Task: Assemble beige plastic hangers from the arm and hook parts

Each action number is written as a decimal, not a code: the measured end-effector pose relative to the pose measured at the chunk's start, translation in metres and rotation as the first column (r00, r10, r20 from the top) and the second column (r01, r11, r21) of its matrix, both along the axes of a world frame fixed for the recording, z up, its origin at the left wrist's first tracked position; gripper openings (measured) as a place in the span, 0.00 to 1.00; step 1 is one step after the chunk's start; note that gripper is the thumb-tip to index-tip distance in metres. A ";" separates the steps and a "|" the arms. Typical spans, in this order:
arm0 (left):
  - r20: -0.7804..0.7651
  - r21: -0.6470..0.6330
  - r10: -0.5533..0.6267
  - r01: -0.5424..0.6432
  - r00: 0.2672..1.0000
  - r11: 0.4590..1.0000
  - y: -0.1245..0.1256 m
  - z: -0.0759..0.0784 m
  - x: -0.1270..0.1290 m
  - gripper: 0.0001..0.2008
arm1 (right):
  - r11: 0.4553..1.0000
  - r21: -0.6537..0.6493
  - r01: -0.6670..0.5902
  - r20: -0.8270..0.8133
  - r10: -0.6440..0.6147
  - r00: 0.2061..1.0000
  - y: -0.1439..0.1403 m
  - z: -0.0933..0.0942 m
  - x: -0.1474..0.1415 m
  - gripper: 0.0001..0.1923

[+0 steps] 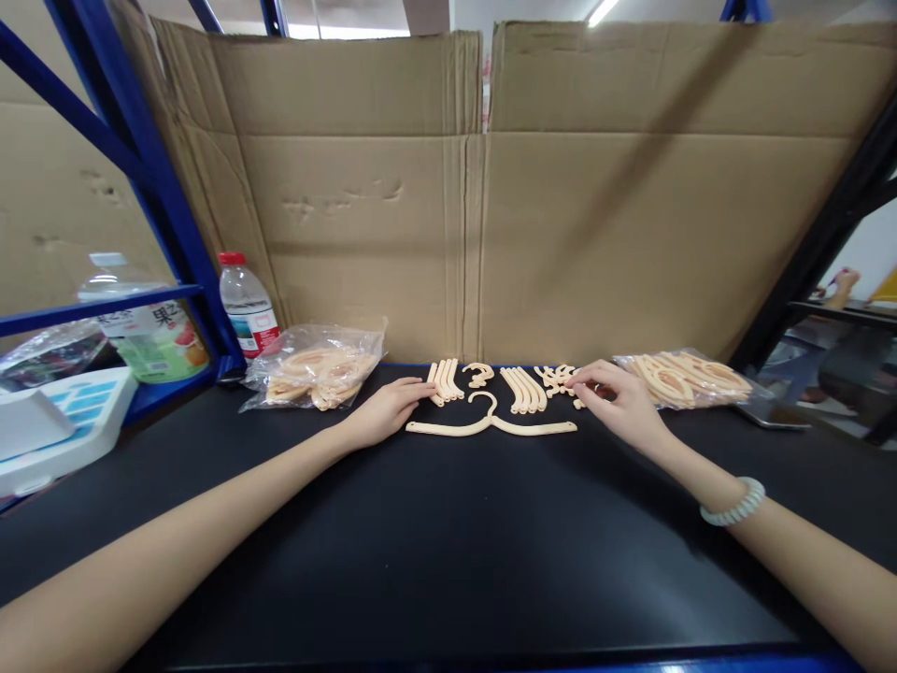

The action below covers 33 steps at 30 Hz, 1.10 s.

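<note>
A cream plastic hanger (459, 429) with its hook up lies on the black table between my hands. My left hand (384, 411) rests flat, fingers stretched out, its fingertips at a row of curved hanger arms (446, 381). My right hand (620, 397) is over the right end of a pile of small cream pieces (555, 378), thumb and fingertips brought close together; whether a piece is between them I cannot make out. Between the hands lie a few loose hooks (480, 374) and a second row of hanger arms (524, 391).
Clear bags of cream parts lie at the left (319, 369) and right (683, 376). Behind the left bag stands a red-capped water bottle (247, 308). A dark flat object (775, 413) is by the right bag. Cardboard (364, 206) walls the back; a blue frame (158, 178) bounds the left.
</note>
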<state>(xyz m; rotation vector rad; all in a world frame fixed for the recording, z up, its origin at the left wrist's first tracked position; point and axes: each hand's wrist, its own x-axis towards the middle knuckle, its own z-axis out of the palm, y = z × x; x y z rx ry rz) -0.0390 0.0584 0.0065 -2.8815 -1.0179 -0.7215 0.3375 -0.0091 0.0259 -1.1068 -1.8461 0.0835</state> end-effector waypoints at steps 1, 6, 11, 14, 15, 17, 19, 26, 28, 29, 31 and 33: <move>0.001 0.002 -0.001 0.001 1.000 1.000 0.000 0.000 0.000 0.19 | 1.000 -0.001 0.000 0.000 0.000 1.000 0.000 0.000 0.000 0.09; 0.017 0.023 -0.021 0.021 1.000 1.000 0.001 -0.001 0.000 0.19 | 1.000 -0.025 -0.004 0.003 0.004 1.000 -0.001 -0.002 -0.003 0.09; 0.025 0.041 -0.043 0.042 0.999 0.998 -0.002 0.001 0.000 0.18 | 0.999 -0.038 0.000 0.004 0.000 1.000 -0.002 -0.003 -0.004 0.09; 0.012 0.037 -0.042 0.042 0.999 0.998 -0.005 0.002 0.000 0.18 | 0.999 -0.037 0.008 0.014 -0.008 1.000 -0.002 -0.003 -0.004 0.10; 0.008 0.033 -0.037 0.037 0.999 0.999 -0.005 0.002 0.000 0.18 | 0.999 -0.035 0.011 0.013 -0.011 1.000 -0.002 -0.004 -0.004 0.10; 0.001 0.022 -0.026 0.026 1.000 0.999 -0.006 0.003 0.001 0.17 | 0.999 -0.030 0.013 0.011 -0.013 1.000 -0.002 -0.004 -0.004 0.10; -0.001 0.013 -0.024 0.024 1.000 1.000 -0.007 0.004 0.001 0.16 | 1.000 -0.028 0.012 0.011 -0.012 1.000 -0.002 -0.005 -0.005 0.10; 0.018 -0.011 -0.040 0.040 0.999 0.999 -0.011 0.007 0.003 0.12 | 0.999 -0.034 0.010 0.016 -0.009 1.000 -0.003 -0.006 -0.008 0.09; 0.016 -0.009 -0.034 0.034 0.999 0.999 -0.011 0.007 0.003 0.12 | 1.000 -0.027 0.008 0.033 -0.008 0.999 -0.001 -0.006 -0.011 0.09; 0.014 -0.007 -0.031 0.031 0.999 0.999 -0.011 0.008 0.003 0.12 | 1.000 -0.016 0.010 0.048 -0.009 0.999 0.001 -0.005 -0.014 0.10; 0.016 -0.007 -0.031 0.031 0.999 0.999 -0.011 0.009 0.003 0.11 | 1.000 0.011 0.015 0.087 -0.016 0.996 0.009 -0.002 -0.019 0.10; 0.029 -0.014 -0.040 0.040 0.999 0.999 -0.011 0.009 0.004 0.11 | 1.000 0.004 0.013 0.148 -0.013 0.989 0.020 0.005 -0.028 0.09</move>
